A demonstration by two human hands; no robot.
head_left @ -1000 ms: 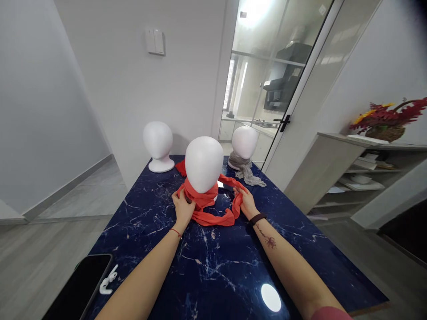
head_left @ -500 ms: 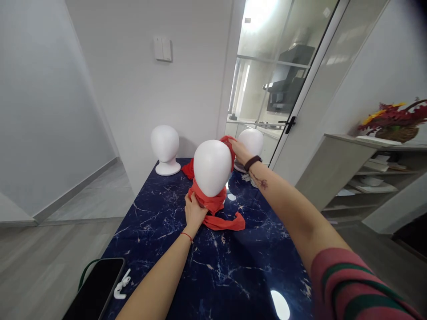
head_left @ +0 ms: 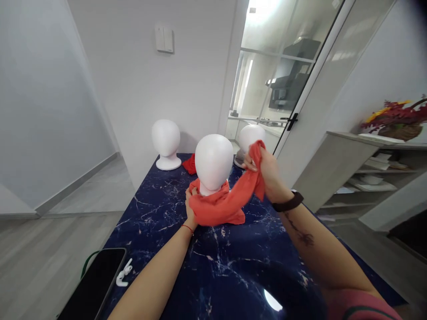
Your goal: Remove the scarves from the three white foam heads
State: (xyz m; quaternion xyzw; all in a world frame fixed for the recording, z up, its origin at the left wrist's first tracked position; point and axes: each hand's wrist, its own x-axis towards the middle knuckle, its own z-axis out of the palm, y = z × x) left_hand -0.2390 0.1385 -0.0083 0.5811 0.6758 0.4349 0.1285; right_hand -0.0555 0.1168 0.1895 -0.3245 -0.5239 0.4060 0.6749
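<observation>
by the middle head (head_left: pixel 214 162), coral scarf (head_left: pixel 230 202) in right hand (head_left: pixel 271 175), now nearer the camera; left hand (head_left: pixel 190 209), hold unclear

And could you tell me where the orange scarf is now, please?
In the head view, the scarf is just below centre, around the neck of the front head, between the left hand and the right hand, which holds part of it up.

Left forearm (head_left: pixel 156 273): bare, extended forward and inward from below; left wrist (head_left: pixel 187 230) roughly straight. Left hand (head_left: pixel 190 208): low, partly hidden, visible fingers bent. Right forearm (head_left: pixel 320 258): bare, tattooed, angled forward and leftward. Right hand (head_left: pixel 269 172): higher than left, fingers curled in a grip.
</observation>
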